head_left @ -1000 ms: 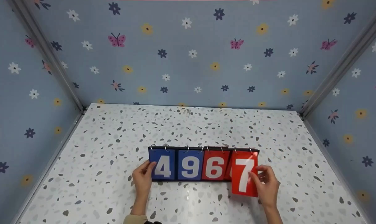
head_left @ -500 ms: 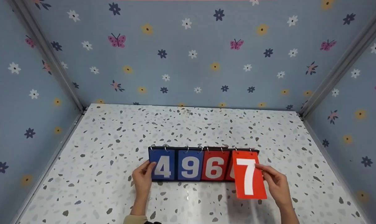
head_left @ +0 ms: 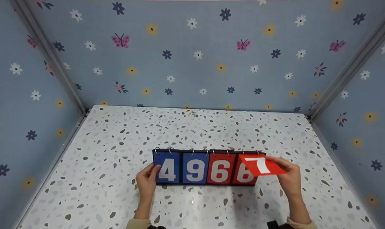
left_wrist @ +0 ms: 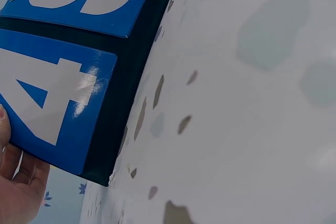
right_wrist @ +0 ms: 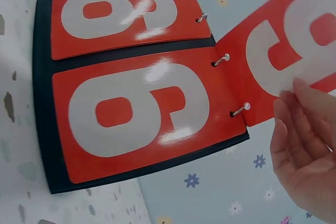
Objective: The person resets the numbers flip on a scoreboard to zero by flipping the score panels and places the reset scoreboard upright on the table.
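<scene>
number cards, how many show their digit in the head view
5: left to right, a blue 4, a blue 9, a red 6, a second red 6, partly covered by a red 7 in the right hand. More may hide behind.

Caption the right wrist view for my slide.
Right hand holds a ring-bound red flap raised off a red 6 card.

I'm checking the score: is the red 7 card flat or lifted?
Lifted: the 7 card slants away from the rightmost 6 card, the right hand touching it.
</scene>
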`<state>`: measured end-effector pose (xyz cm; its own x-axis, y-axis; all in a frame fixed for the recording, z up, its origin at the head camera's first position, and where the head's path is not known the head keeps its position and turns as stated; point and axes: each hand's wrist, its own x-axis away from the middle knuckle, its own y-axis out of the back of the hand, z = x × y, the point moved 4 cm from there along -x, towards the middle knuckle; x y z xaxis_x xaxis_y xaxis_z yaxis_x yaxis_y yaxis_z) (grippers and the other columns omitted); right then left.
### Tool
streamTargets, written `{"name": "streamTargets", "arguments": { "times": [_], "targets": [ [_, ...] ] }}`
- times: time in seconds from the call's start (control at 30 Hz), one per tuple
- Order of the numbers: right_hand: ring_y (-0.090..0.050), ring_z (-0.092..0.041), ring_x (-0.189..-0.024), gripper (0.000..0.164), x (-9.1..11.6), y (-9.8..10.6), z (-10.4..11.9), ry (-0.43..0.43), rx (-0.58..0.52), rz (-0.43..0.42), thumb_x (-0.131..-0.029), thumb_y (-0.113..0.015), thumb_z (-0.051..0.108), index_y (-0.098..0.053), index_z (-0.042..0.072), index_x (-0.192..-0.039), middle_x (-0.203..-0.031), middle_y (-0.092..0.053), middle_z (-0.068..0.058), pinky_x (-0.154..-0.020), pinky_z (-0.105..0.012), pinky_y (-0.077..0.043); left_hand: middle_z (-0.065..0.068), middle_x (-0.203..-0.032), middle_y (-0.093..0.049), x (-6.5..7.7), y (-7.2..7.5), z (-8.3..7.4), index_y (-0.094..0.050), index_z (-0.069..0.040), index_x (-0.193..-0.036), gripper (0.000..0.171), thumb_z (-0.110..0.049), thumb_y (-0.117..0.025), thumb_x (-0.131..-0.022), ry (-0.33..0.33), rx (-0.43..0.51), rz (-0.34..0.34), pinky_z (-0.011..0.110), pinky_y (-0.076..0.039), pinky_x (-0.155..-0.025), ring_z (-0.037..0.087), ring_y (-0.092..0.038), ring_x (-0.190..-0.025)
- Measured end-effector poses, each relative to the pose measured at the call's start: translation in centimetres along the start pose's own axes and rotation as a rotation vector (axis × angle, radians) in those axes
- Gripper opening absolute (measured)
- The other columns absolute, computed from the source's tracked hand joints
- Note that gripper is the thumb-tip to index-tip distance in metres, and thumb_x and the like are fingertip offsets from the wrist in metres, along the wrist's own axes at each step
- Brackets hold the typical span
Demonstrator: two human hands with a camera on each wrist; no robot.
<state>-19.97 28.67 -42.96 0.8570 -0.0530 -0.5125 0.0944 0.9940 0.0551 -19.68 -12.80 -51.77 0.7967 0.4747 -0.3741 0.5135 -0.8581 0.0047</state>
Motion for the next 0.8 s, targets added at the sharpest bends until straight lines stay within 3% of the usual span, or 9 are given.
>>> {"name": "streamTargets", "arguments": {
  "times": [0.23, 0.43, 0.63, 0.7, 0.73, 0.8],
  "targets": [
    [-0.059, -0.012, -0.072, 0.01, -2.8, -1.3, 2.1, 0.154, -0.016, -0.037, -0.071, -0.056, -0.025, -0.06, -0.019, -0.079, -0.077, -0.06, -0.012, -0.065, -0.018, -0.047, 0.018, -0.076, -0.065, -0.2, -0.1, 2.4, -0.066, 0.008, -0.09, 0.016, 0.0, -0.067, -0.076, 0.017, -0.002, -0.001, 0.015, -0.037, -0.046, 0.014, -0.05, -0.052],
    [-0.057, -0.013, -0.066, 0.008, -4.6, -1.7, 2.2, 0.099, 0.117, -0.104, -0.071, -0.061, -0.02, -0.06, -0.018, -0.08, -0.076, -0.059, -0.017, -0.06, -0.018, -0.047, 0.019, -0.079, -0.065, -0.2, -0.2, 2.6, -0.066, 0.007, -0.092, 0.018, -0.004, -0.067, -0.077, 0.04, 0.004, 0.006, 0.016, -0.038, -0.047, 0.011, -0.051, -0.055],
    [-0.057, -0.011, -0.062, 0.011, -6.1, -1.4, -0.1, 0.016, 0.234, -0.135, -0.074, -0.068, -0.003, -0.065, -0.01, -0.083, -0.075, -0.063, -0.017, -0.058, -0.018, -0.046, 0.02, -0.079, -0.065, -0.2, -0.1, 2.1, -0.066, 0.008, -0.09, 0.016, 0.0, -0.067, -0.077, 0.033, -0.005, 0.0, 0.015, -0.038, -0.048, 0.014, -0.052, -0.054],
    [-0.057, -0.012, -0.064, 0.013, -6.5, -1.2, -1.2, 0.006, 0.271, -0.142, -0.074, -0.07, 0.001, -0.066, -0.007, -0.084, -0.077, -0.064, -0.016, -0.058, -0.018, -0.046, 0.021, -0.079, -0.065, -0.2, 0.0, 1.3, -0.065, 0.01, -0.09, 0.015, 0.003, -0.066, -0.076, 0.022, -0.016, -0.001, 0.015, -0.038, -0.047, 0.016, -0.052, -0.054],
    [-0.057, -0.011, -0.065, 0.017, -6.9, -0.5, -3.2, 0.027, 0.229, -0.128, -0.074, -0.072, 0.008, -0.067, -0.003, -0.087, -0.079, -0.065, -0.014, -0.059, -0.018, -0.046, 0.022, -0.079, -0.064, -0.1, 0.0, 0.8, -0.065, 0.011, -0.089, 0.015, 0.004, -0.065, -0.076, 0.017, -0.02, 0.0, 0.015, -0.039, -0.048, 0.017, -0.053, -0.054],
    [-0.057, -0.015, -0.067, 0.019, -7.2, -0.3, -4.1, 0.001, 0.272, -0.129, -0.074, -0.073, 0.011, -0.068, 0.0, -0.089, -0.081, -0.065, -0.013, -0.06, -0.021, -0.046, 0.023, -0.079, -0.064, 0.0, 0.0, -0.1, -0.065, 0.012, -0.089, 0.015, 0.004, -0.065, -0.077, 0.018, -0.031, 0.001, 0.015, -0.039, -0.048, 0.019, -0.054, -0.055]
  ]
}}
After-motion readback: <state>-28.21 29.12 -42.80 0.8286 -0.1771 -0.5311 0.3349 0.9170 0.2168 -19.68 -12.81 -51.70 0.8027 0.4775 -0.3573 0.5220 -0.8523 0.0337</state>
